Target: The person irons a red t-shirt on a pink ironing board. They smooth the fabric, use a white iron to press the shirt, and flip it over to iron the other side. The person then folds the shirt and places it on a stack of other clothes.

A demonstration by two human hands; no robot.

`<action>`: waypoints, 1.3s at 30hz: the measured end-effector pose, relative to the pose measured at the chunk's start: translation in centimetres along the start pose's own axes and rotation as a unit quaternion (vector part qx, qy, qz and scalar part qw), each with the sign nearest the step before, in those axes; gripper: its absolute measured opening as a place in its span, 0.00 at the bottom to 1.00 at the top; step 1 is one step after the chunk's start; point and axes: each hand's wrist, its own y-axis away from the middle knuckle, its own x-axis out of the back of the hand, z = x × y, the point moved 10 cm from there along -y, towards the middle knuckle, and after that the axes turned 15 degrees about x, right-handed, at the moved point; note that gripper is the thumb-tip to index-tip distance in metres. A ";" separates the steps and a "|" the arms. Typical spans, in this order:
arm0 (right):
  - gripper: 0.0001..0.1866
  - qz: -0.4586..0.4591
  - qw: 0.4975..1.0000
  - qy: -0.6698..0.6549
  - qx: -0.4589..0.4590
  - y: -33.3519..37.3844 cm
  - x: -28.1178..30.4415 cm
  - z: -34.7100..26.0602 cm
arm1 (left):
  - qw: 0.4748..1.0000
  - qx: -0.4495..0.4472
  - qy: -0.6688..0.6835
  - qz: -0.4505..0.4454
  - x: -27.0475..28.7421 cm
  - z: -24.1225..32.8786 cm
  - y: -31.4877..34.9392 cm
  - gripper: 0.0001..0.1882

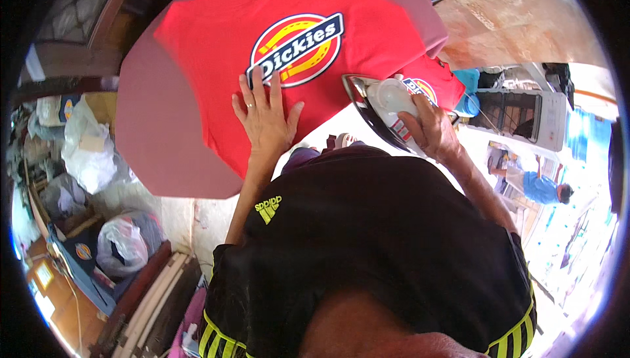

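A red T-shirt (216,49) with a round yellow and dark printed emblem lies spread over a dusky pink ironing board (157,141). My left hand (266,118) rests flat on the shirt, fingers spread, its fingertips at the emblem's lower left edge. In my right hand (434,131) is a clothes iron (387,105) with a pale body and a dark, shiny rim. It is at the board's near right edge, beside the shirt; whether its soleplate touches cloth I cannot tell. A second, smaller emblem (420,89) shows on red cloth just beyond the iron.
Plastic bags (88,148) and a stuffed clear bag (128,243) stand at the left. Long boards (151,299) lean at the lower left. A white-framed appliance (525,118) stands at the right, near blue containers (467,95). Farther right is a person in a blue top (541,187).
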 end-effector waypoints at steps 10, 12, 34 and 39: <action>0.16 0.156 0.967 -0.001 -0.202 0.4 0.6 4.0 | 0.971 -0.223 0.060 -0.057 -3.4 10.6 -2.9 0.32; 0.15 0.174 0.963 -0.009 -0.207 -0.3 1.1 5.4 | 0.969 -0.238 0.044 -0.056 -3.6 11.1 -3.4 0.30; 0.19 0.155 0.965 0.021 -0.211 -3.7 -0.3 2.9 | 0.968 -0.243 0.027 -0.050 -4.6 10.9 -7.4 0.33; 0.18 0.149 0.963 0.106 -0.198 -5.3 1.7 5.4 | 0.967 -0.249 0.024 -0.048 -4.2 11.2 -7.3 0.33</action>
